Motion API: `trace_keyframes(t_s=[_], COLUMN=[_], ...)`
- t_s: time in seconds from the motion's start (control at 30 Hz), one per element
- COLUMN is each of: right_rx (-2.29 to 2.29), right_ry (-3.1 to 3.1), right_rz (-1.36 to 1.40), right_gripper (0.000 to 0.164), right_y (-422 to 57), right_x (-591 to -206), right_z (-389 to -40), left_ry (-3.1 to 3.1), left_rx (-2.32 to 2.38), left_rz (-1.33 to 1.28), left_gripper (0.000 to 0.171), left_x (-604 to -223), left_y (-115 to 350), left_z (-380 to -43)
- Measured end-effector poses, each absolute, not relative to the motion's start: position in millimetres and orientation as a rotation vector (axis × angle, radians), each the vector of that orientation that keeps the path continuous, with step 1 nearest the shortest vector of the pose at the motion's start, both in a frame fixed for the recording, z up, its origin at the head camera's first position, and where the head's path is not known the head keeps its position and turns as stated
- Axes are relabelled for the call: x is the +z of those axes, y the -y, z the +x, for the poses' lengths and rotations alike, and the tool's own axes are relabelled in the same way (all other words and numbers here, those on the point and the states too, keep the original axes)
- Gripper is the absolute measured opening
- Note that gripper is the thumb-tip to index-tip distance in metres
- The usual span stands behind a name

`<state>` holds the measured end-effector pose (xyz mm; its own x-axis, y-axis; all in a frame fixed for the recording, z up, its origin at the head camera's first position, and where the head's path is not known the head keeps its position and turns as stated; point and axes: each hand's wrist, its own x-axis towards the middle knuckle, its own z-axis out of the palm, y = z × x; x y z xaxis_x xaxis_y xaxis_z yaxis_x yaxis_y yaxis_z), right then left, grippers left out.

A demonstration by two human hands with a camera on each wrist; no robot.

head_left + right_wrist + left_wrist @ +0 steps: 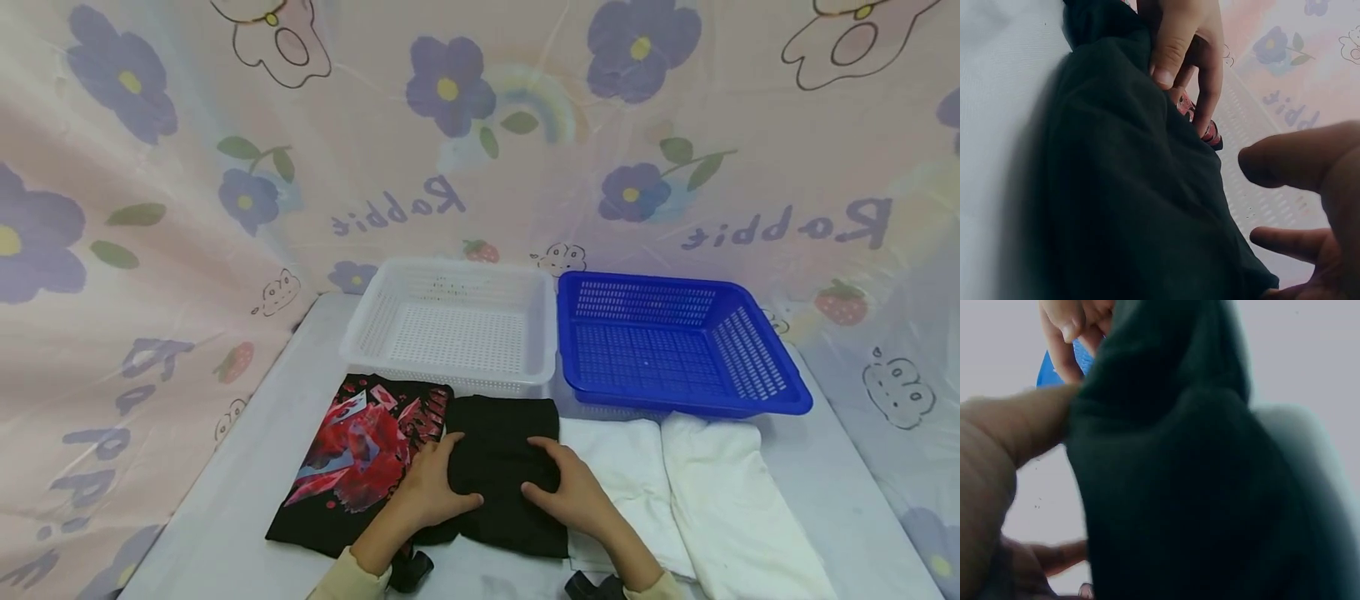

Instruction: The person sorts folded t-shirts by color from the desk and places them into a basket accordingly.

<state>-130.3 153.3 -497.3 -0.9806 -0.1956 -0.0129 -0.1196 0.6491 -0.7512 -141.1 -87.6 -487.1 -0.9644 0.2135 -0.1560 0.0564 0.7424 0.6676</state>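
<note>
A folded black garment (504,475) lies flat in the middle of the row of clothes. My left hand (431,492) rests at its left edge, with the thumb on the cloth and the fingers spread apart. At the right edge, my right hand (573,492) touches the cloth, thumb and index finger well apart. The same dark cloth (1172,487) fills much of the left wrist view. In the right wrist view, the right thumb (1297,159) is off the cloth; some fingertips are hidden.
A folded black T-shirt with red print (360,450) lies to the left. Two folded white garments, a nearer one (622,475) and an outer one (735,508), lie to the right. Behind stand a white basket (450,367) and a blue basket (675,400), both empty.
</note>
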Motion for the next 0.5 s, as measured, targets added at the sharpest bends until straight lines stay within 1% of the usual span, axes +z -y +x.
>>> trace_keyframes(t_s=[0.27,0.5], right_rx=[-1.335,-1.449], right_ry=[-2.711,-2.597], right_rz=[-0.223,-0.257], right_gripper=[0.054,0.053], right_y=[-153,-153], right_x=[-504,-508], right_z=[-135,-140], left_ry=[-2.654,-2.570], left_rx=[1.109,1.167], left_rz=[0.099,0.151], left_gripper=[0.097,0.097], left_x=[-485,-488], left_y=[81,82], left_z=[-141,-146])
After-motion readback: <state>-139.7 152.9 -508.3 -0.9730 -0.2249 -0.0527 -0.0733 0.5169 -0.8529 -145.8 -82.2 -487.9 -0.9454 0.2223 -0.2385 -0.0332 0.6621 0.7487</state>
